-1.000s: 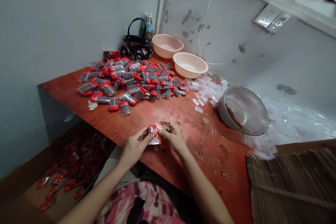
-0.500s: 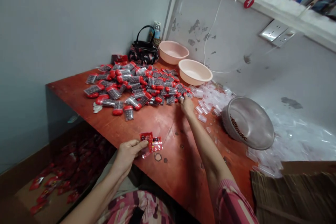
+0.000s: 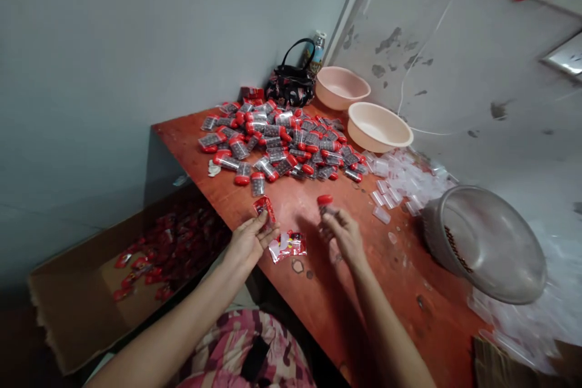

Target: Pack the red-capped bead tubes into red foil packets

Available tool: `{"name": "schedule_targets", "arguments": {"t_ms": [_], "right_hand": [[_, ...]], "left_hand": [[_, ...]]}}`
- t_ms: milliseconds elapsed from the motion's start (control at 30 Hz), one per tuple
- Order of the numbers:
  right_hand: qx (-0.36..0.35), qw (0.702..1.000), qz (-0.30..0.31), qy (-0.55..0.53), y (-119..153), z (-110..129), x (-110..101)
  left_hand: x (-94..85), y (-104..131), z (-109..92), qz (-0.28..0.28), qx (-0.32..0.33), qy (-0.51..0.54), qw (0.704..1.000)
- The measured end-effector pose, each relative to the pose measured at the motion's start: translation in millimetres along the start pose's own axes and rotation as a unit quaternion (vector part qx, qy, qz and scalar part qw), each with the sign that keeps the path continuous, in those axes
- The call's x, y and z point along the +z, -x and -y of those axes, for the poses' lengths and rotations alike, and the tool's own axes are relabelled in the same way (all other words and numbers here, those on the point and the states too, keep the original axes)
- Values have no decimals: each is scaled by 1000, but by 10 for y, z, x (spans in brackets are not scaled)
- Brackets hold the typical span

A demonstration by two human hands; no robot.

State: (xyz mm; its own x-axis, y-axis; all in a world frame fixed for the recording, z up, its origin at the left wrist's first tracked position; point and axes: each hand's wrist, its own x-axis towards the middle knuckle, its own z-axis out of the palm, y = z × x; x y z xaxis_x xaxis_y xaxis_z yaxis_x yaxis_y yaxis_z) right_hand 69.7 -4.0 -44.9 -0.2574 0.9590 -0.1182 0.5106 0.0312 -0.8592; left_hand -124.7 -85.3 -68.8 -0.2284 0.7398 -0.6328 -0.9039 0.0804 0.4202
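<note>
My left hand (image 3: 249, 239) pinches a small red printed packet (image 3: 265, 208) above the table's near edge. Across from it, my right hand (image 3: 344, 235) grips a small clear bottle with a red cap (image 3: 324, 200), cap pointing away from me; my fingers cover much of its body. Below and between the hands, another red and clear packet (image 3: 295, 244) lies flat on the table. A big heap of filled red-capped bottles (image 3: 275, 145), dark inside, spreads over the far part of the orange-red table (image 3: 291, 191).
Two pale basins (image 3: 379, 127) and a black handbag (image 3: 291, 85) stand behind the heap. On the right are loose clear containers (image 3: 404, 179) and a grey tub (image 3: 491, 242) with brown beads. A cardboard box (image 3: 68, 315) of red packets sits below, left.
My right hand has come back from the heap's right end with a red-capped bottle. My left hand has lifted its packet away from the one on the table. The view has turned left.
</note>
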Motion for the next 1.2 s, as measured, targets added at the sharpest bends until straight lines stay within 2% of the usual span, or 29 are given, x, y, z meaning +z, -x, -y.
{"name": "schedule_targets", "arguments": {"t_ms": [67, 133, 233, 400, 533, 833, 967, 1200], "right_hand": [[7, 989, 74, -124, 372, 71, 260], [-5, 985, 73, -156, 625, 120, 466], [-28, 991, 41, -125, 779, 149, 622], [-31, 995, 7, -91, 770, 138, 650], [-34, 995, 4, -94, 781, 133, 672], [-18, 990, 6, -143, 772, 107, 737], [-28, 989, 8, -145, 799, 95, 741], [-25, 988, -25, -152, 799, 112, 753]], "left_hand": [[22, 5, 31, 4, 5, 7, 1000], [51, 21, 67, 13, 12, 4, 1000], [95, 69, 118, 30, 21, -6, 999], [151, 188, 154, 74, 31, -17, 997], [165, 235, 154, 89, 55, -59, 993], [142, 209, 99, 99, 77, -85, 988], [154, 183, 42, 81, 65, -65, 992], [163, 208, 82, 100, 42, -46, 993]]}}
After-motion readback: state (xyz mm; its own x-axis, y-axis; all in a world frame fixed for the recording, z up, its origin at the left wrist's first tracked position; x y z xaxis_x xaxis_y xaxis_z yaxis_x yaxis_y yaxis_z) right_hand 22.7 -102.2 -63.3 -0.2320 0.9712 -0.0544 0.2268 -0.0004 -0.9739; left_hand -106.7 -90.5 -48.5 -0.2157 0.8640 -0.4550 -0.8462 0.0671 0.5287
